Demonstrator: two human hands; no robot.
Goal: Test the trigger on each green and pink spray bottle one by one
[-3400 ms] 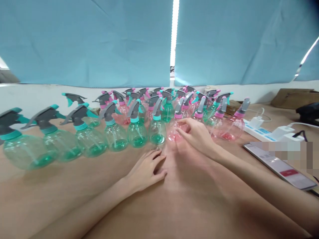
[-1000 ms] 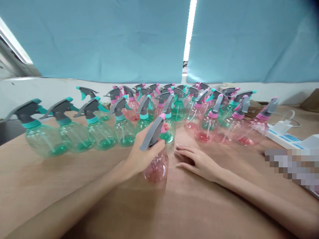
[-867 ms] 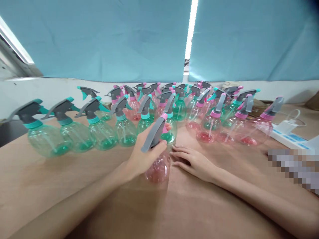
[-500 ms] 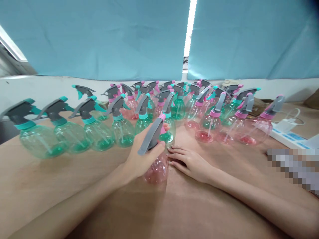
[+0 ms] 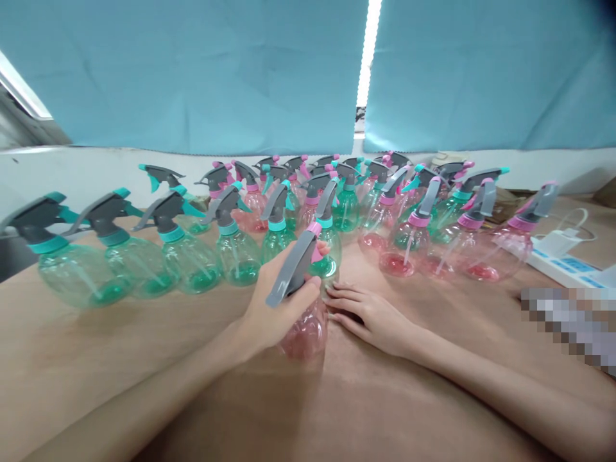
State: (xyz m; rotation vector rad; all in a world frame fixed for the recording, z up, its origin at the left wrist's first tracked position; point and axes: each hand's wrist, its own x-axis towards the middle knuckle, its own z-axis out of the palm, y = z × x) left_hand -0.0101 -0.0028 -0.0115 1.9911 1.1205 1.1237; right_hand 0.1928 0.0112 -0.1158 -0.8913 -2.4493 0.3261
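Left hand (image 5: 272,295) has a proper hold here, thumb and fingers wrapped snug around the neck of a pink trigger spray bottle (image 5: 304,337), just under its grey head. In the head view (the only one), that bottle is dead center-ish and roughly upright, its nozzle aimed at about 1 o'clock. Calling it the middle of the clock, the right hand (image 5: 373,321) is at 3, holding nothing, palm down on the wooden table (image 5: 385,404) with fingers loosely spread; can't tell if the fingertips actually touch the bottle. A green trigger spray bottle (image 5: 328,266) sits just behind at 1, and more green ones (image 5: 192,263) line up from 9 to 11. Pink ones (image 5: 404,256) cluster around 2, a white power strip (image 5: 561,266) beyond them. Blue curtain (image 5: 216,77) at 12.
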